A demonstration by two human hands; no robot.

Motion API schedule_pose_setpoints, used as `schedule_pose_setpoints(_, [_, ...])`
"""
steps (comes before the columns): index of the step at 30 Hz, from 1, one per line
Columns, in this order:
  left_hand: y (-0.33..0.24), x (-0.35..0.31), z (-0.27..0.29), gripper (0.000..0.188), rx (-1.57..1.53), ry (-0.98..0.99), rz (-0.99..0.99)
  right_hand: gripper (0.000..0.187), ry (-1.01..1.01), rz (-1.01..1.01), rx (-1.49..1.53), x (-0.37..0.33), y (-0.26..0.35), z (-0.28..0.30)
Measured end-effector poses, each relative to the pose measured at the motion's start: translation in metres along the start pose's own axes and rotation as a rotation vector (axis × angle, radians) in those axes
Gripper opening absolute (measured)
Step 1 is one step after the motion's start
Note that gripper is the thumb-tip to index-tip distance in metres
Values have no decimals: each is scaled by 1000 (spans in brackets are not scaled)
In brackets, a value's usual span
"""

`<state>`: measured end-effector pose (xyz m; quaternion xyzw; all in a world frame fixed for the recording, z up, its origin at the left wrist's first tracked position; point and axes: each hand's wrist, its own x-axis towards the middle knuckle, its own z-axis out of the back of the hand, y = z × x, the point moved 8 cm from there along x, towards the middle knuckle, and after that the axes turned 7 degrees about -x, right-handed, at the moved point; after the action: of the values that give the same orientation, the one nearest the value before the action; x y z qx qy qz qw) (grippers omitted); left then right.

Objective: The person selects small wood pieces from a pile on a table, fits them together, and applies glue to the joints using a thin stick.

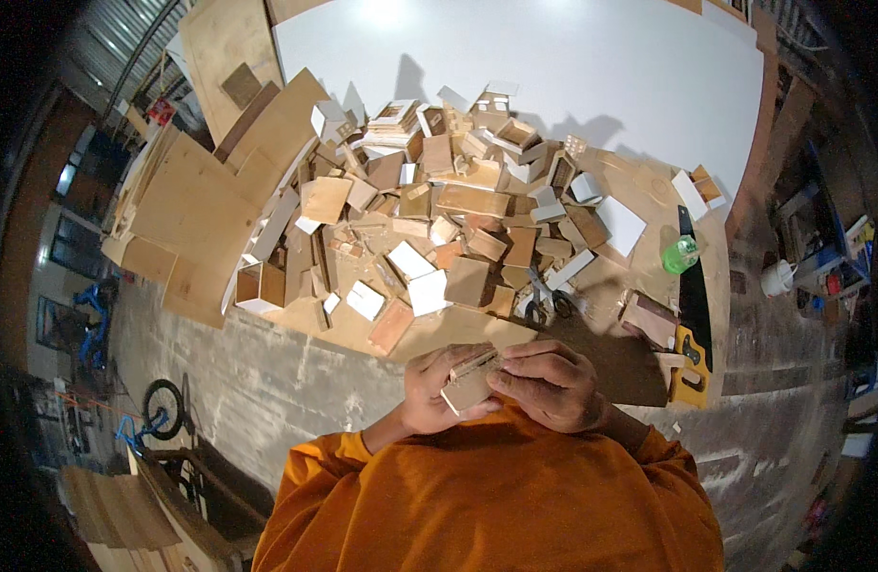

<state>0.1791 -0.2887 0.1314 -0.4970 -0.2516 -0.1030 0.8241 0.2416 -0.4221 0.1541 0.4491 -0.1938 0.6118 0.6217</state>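
Observation:
Close to my chest, both hands hold a small wooden block (469, 389) that looks built up of thin pieces, brown on its face with a pale edge. My left hand (428, 386) wraps round its left side. The fingers of my right hand (551, 384) pinch its upper right corner. Beyond my hands, a table (429, 338) bears a heap of wooden offcuts and small boxes (439, 200), some bare wood, some white. Scissors (551, 303) with dark handles lie at the heap's near right side.
On the table's right lie a handsaw (691, 367) with a yellow handle and a green-tinted bottle (680, 255). Large plywood sheets (196, 205) lean at the left, and a big white panel (553, 57) lies at the back. A small bicycle wheel (163, 408) is lower left.

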Motion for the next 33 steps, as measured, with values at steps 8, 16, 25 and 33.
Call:
schedule_pose_setpoints(8, [-2, 8, -23, 57, -63, 39, 22, 34, -46, -71, -17, -16, -5, 19])
schedule_pose_setpoints(16, [25, -2, -52, 50, -528, -75, 416, 49, 98, -242, -48, -27, -26, 27])
schedule_pose_setpoints(25, [32, -11, -60, 40, -689, 49, 485, 59, 114, -579, 490, -42, -45, 25])
schedule_pose_setpoints(33, [48, -34, -68, 41, -857, -82, 709, 46, 139, -261, 122, -36, -27, 23])
